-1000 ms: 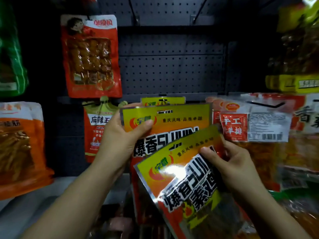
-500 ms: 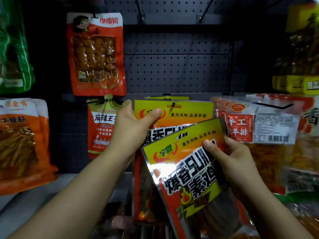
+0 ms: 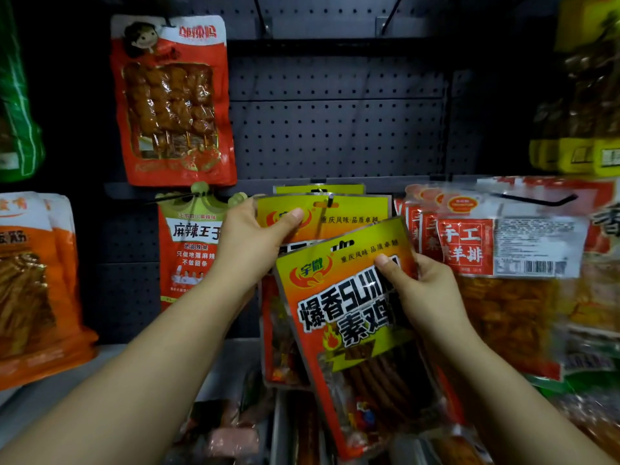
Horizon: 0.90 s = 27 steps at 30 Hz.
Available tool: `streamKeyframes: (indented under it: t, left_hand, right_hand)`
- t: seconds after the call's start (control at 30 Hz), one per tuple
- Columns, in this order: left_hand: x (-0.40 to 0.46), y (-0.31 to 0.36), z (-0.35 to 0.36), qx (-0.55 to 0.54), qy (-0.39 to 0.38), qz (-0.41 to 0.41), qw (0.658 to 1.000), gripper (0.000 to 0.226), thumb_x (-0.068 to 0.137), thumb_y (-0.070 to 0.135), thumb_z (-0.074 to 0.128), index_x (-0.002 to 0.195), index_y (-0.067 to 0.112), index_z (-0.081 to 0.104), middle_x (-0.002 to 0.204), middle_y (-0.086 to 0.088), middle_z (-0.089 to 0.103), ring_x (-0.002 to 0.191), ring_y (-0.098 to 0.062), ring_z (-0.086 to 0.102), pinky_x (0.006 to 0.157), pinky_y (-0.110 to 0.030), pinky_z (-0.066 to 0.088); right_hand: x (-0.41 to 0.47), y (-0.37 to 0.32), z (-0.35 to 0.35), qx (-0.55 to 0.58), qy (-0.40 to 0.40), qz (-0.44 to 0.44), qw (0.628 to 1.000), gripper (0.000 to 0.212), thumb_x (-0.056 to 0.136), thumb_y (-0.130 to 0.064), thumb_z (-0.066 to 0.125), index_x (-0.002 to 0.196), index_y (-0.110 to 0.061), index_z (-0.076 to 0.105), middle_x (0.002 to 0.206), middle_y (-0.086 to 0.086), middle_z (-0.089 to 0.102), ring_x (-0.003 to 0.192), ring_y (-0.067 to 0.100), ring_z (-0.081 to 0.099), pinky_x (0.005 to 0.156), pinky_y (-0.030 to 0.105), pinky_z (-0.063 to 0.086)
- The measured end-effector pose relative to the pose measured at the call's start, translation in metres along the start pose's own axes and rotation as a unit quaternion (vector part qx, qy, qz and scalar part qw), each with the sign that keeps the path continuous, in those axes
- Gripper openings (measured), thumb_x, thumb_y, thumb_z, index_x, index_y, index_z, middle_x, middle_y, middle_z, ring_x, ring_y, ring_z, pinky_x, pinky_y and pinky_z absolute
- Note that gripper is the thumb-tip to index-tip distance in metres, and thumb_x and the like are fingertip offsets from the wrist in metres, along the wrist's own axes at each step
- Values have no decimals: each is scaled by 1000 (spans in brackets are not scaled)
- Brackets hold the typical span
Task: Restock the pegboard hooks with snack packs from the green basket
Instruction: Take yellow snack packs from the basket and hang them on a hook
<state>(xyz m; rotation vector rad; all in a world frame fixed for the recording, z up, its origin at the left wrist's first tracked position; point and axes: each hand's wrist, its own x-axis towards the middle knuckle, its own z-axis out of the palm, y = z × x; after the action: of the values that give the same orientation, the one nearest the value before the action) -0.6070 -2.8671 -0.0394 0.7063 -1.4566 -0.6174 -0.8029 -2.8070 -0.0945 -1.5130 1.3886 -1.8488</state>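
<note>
My left hand (image 3: 255, 243) pinches the top left corner of a yellow and red snack pack (image 3: 349, 213) whose hang hole sits on a pegboard hook (image 3: 330, 199). Another pack of the same kind (image 3: 318, 188) hangs just behind it. My right hand (image 3: 426, 290) grips a second identical snack pack (image 3: 342, 313) by its right edge, tilted in front of and below the hooked one. The dark pegboard (image 3: 335, 129) fills the wall behind. The green basket is out of view.
A red skewer pack (image 3: 171, 102) hangs at upper left, a red strip pack (image 3: 191, 250) left of my left hand. Red packs with a barcode (image 3: 503, 243) hang on a black hook (image 3: 536, 200) to the right. Orange packs (image 3: 33, 280) hang far left. Two bare hooks (image 3: 260, 15) stick out above.
My left hand has lifted its pack up and right until the hang hole went onto the hook. My right hand has raised and straightened the other pack a little.
</note>
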Motion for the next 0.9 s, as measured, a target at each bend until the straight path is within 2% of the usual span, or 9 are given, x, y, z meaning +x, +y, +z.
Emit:
streamKeyframes:
  t: [0.1, 0.17, 0.3, 0.37, 0.5, 0.67, 0.83, 0.9]
  left_hand:
    - [14, -6, 4, 43, 3, -10, 999, 11, 80, 22, 74, 80, 25, 63, 86, 0, 73, 83, -19, 70, 80, -41, 57]
    - [25, -11, 8, 75, 5, -11, 997, 11, 80, 23, 73, 78, 24, 62, 88, -5, 72, 86, -23, 69, 84, -45, 55]
    - [48, -23, 16, 106, 9, -26, 994, 16, 80, 23, 74, 91, 15, 66, 94, -11, 72, 89, -28, 68, 85, -46, 54]
    - [59, -30, 20, 113, 8, -36, 993, 15, 80, 22, 74, 91, 16, 66, 94, -10, 72, 90, -27, 68, 86, -44, 54]
    - [78, -45, 26, 132, 14, -40, 990, 16, 79, 22, 74, 89, 17, 63, 95, -9, 71, 90, -26, 67, 86, -40, 54]
    - [100, -62, 28, 151, 21, -47, 987, 25, 79, 17, 74, 97, 7, 61, 101, -14, 70, 95, -30, 66, 88, -45, 52]
    - [113, -71, 33, 198, 33, -32, 979, 32, 79, 22, 74, 105, 8, 63, 103, -12, 69, 97, -28, 64, 88, -41, 51]
    - [117, -73, 36, 223, 39, -35, 973, 36, 79, 24, 73, 109, 7, 62, 106, -13, 68, 100, -30, 63, 88, -40, 51]
  right_hand:
    - [15, 4, 8, -22, 18, 15, 999, 16, 89, -27, 64, 91, -14, 72, 85, 4, 75, 80, 19, 72, 79, 41, 58]
    - [26, 7, 12, -43, 22, 27, 998, 16, 89, -30, 63, 88, -17, 71, 85, 4, 75, 80, 21, 71, 81, 46, 57]
    - [50, 15, 20, -89, 40, 43, 994, 20, 88, -38, 62, 79, -21, 69, 81, 2, 74, 78, 23, 71, 80, 49, 56]
    - [61, 19, 24, -104, 50, 52, 992, 21, 88, -40, 62, 76, -24, 67, 80, -1, 73, 79, 22, 70, 81, 49, 56]
    - [81, 26, 33, -121, 61, 75, 988, 22, 89, -42, 60, 80, -23, 67, 80, -2, 72, 79, 24, 69, 81, 50, 55]
    - [102, 30, 43, -169, 82, 89, 978, 23, 90, -44, 58, 80, -24, 64, 74, -7, 66, 75, 18, 64, 81, 46, 54]
    - [114, 33, 50, -196, 94, 107, 970, 26, 90, -45, 57, 95, -22, 67, 92, 1, 69, 90, 25, 64, 85, 45, 52]
    - [116, 33, 53, -210, 101, 113, 966, 25, 89, -46, 57, 90, -23, 66, 93, 2, 69, 89, 26, 64, 83, 43, 53]
